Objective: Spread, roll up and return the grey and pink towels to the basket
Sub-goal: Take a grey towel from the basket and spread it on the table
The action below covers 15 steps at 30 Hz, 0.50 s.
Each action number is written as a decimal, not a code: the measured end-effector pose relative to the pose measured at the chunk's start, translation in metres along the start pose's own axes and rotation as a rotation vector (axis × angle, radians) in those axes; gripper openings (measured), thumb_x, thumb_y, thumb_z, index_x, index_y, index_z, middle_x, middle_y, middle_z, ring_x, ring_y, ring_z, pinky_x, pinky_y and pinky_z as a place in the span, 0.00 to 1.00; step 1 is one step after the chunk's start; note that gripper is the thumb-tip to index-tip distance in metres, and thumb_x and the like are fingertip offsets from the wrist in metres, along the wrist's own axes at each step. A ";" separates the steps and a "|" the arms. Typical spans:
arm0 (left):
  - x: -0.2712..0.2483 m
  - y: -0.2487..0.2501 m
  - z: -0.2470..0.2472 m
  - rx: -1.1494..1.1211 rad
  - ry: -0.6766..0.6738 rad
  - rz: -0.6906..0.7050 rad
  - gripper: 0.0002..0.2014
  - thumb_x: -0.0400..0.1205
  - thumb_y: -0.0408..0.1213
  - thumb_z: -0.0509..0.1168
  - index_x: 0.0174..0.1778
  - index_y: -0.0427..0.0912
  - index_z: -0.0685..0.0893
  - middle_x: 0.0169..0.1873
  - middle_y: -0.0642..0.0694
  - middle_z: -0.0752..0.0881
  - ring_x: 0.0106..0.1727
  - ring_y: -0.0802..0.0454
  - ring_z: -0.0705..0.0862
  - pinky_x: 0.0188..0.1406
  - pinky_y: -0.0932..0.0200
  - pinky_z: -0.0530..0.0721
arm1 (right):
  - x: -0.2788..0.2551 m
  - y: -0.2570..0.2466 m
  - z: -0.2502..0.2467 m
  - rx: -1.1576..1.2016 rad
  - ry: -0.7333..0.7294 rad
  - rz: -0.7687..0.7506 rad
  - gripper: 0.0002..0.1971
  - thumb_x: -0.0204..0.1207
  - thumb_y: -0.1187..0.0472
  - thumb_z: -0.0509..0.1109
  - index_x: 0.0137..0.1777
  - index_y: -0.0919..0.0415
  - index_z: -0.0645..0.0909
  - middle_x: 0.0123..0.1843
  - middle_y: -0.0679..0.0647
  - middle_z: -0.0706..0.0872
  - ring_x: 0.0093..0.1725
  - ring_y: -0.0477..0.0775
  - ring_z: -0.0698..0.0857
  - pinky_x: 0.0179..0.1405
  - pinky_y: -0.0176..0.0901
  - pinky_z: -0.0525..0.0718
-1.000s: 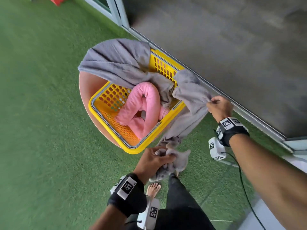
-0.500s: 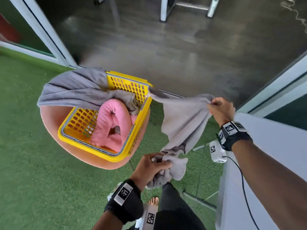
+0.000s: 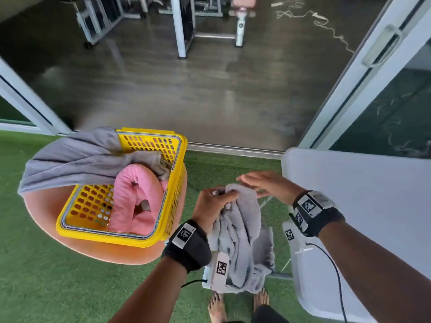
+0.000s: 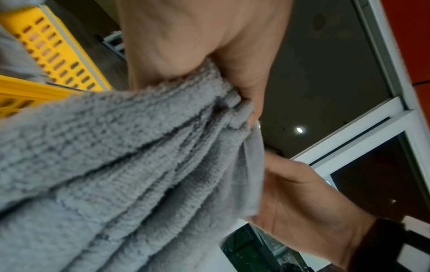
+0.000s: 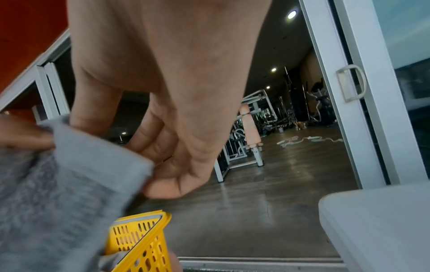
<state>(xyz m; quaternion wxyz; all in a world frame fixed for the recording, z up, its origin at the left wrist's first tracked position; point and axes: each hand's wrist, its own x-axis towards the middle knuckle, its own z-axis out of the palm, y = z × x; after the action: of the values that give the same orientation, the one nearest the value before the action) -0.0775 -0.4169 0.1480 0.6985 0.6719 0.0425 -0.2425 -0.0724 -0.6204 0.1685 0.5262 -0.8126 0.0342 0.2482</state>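
Note:
My left hand grips the bunched top of a grey towel, which hangs in folds down toward my feet. In the left wrist view its fingers curl round the grey towel. My right hand is flat with straight fingers just above the towel's top, beside the left hand; it holds nothing. The yellow basket stands on a pink seat at the left. A rolled pink towel lies inside it. A second grey towel drapes over its far left rim.
A white table stands close at my right. Ahead, a door track separates the green turf from a dark floor with gym machines. A sliding door stands at the right. My bare feet are below the towel.
My right hand has let go of the towel's far corner and come in next to the left hand. The towel, stretched between both hands before, now hangs bunched from the left.

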 end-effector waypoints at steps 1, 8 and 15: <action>0.005 0.006 0.006 0.003 0.002 0.008 0.14 0.74 0.31 0.74 0.38 0.21 0.82 0.27 0.36 0.81 0.30 0.45 0.78 0.33 0.54 0.76 | -0.003 -0.001 -0.005 -0.017 0.000 -0.015 0.19 0.81 0.45 0.66 0.69 0.49 0.82 0.62 0.46 0.88 0.61 0.48 0.85 0.57 0.42 0.82; 0.044 0.058 0.039 0.042 0.193 0.123 0.10 0.74 0.29 0.74 0.40 0.22 0.85 0.28 0.36 0.82 0.26 0.53 0.78 0.23 0.67 0.74 | -0.014 -0.024 -0.058 -0.077 0.051 -0.089 0.28 0.76 0.33 0.67 0.58 0.59 0.84 0.46 0.61 0.86 0.46 0.49 0.84 0.51 0.44 0.83; 0.076 0.104 0.070 0.094 0.281 0.271 0.13 0.73 0.30 0.74 0.25 0.42 0.81 0.22 0.50 0.81 0.28 0.54 0.78 0.33 0.61 0.77 | 0.032 -0.046 -0.110 -0.289 0.111 -0.128 0.12 0.83 0.63 0.68 0.36 0.60 0.78 0.26 0.52 0.73 0.19 0.44 0.73 0.20 0.38 0.71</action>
<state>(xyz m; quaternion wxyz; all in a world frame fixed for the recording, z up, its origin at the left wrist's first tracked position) 0.0114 -0.5072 0.2205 0.6798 0.7306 0.0374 -0.0520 0.0112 -0.6894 0.2287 0.4157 -0.8929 -0.0246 0.1714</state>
